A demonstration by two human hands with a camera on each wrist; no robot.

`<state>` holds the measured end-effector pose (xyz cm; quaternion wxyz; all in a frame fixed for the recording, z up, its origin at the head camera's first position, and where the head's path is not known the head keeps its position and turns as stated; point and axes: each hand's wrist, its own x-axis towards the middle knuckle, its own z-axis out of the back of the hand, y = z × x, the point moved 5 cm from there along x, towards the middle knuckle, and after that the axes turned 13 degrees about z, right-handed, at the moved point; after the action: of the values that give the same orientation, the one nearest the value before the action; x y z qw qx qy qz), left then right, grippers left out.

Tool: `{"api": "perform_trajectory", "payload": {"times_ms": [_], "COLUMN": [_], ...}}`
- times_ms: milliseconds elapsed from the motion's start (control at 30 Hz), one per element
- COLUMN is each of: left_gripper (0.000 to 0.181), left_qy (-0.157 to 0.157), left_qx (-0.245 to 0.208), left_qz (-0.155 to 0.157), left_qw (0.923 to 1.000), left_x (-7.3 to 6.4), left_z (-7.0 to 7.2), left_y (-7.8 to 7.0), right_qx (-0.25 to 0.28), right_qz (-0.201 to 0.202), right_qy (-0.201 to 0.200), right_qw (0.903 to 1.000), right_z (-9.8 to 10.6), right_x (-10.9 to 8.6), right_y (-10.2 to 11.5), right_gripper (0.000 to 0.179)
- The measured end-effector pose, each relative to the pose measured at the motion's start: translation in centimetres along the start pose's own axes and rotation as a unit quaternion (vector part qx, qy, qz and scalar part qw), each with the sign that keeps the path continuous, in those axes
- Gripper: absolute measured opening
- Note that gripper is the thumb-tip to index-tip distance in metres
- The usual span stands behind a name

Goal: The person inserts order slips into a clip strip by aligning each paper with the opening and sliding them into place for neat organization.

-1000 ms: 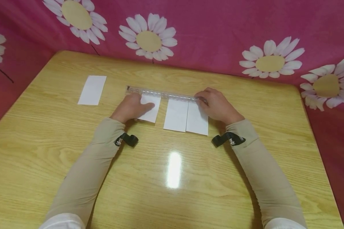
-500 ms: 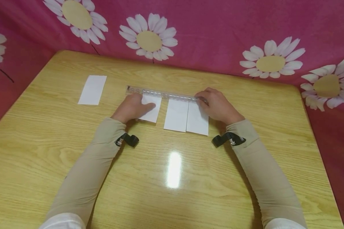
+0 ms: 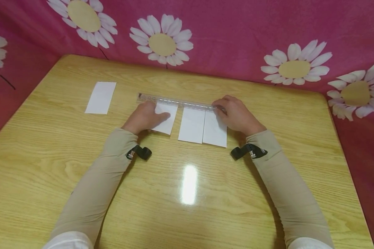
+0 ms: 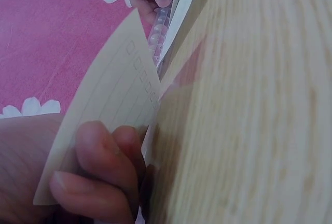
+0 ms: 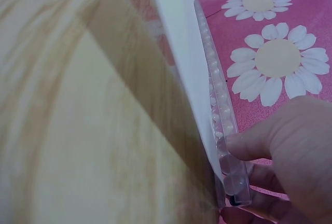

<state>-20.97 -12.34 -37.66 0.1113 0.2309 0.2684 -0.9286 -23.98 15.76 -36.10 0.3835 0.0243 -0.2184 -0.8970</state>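
My left hand [image 3: 144,117] pinches a white paper card [image 3: 166,118], thumb on its blank face and fingers curled behind. In the left wrist view, the back of this card [image 4: 111,81] shows printed lines and a row of small boxes. Its top edge meets a long clear plastic strip [image 3: 187,103] with a row of round bumps. My right hand [image 3: 235,114] grips the strip's right end between thumb and fingers. Two more white cards, one left [image 3: 191,125] and one right [image 3: 214,129], lean side by side against the strip, right of a small gap.
Apart from these, a white card [image 3: 100,98] lies at the back left of the wooden table [image 3: 187,221]. Behind the table hangs a pink cloth [image 3: 224,38] with large daisies.
My left hand has shifted slightly right with its card, narrowing the gap to the middle card. My right hand and the strip stay in place.
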Motion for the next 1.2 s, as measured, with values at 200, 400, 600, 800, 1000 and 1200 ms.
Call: {"api": "perform_trajectory", "payload": {"times_ms": [200, 400, 600, 800, 1000, 1200], "left_gripper": [0.080, 0.082, 0.080, 0.080, 0.078, 0.075], "left_qy": [0.003, 0.004, 0.002, 0.002, -0.002, -0.006], "left_qx": [-0.003, -0.008, -0.009, -0.011, -0.011, -0.012], "left_qz": [0.003, 0.004, 0.000, -0.001, -0.003, 0.002], "left_qw": [1.0000, 1.0000, 1.0000, 0.9999, 0.9999, 0.9999], "left_x": [-0.10, -0.11, -0.03, -0.08, -0.07, -0.02], "left_z": [-0.11, -0.21, -0.31, -0.37, -0.42, -0.54], "left_y": [-0.03, 0.00, -0.04, -0.16, -0.27, -0.31], "right_qx": [0.002, -0.001, -0.001, -0.003, -0.002, -0.003], "right_qz": [-0.004, 0.000, 0.003, -0.002, -0.002, 0.001], "right_qy": [0.003, -0.002, -0.005, 0.000, 0.001, -0.002], "right_qw": [1.0000, 1.0000, 1.0000, 1.0000, 1.0000, 1.0000], "right_z": [0.09, 0.05, -0.06, -0.10, -0.09, -0.04], "right_x": [0.00, 0.00, 0.03, 0.04, 0.05, 0.04], "right_y": [0.15, 0.16, 0.03, -0.08, -0.07, 0.06], "right_gripper": [0.034, 0.033, 0.033, 0.034, 0.033, 0.033]}}
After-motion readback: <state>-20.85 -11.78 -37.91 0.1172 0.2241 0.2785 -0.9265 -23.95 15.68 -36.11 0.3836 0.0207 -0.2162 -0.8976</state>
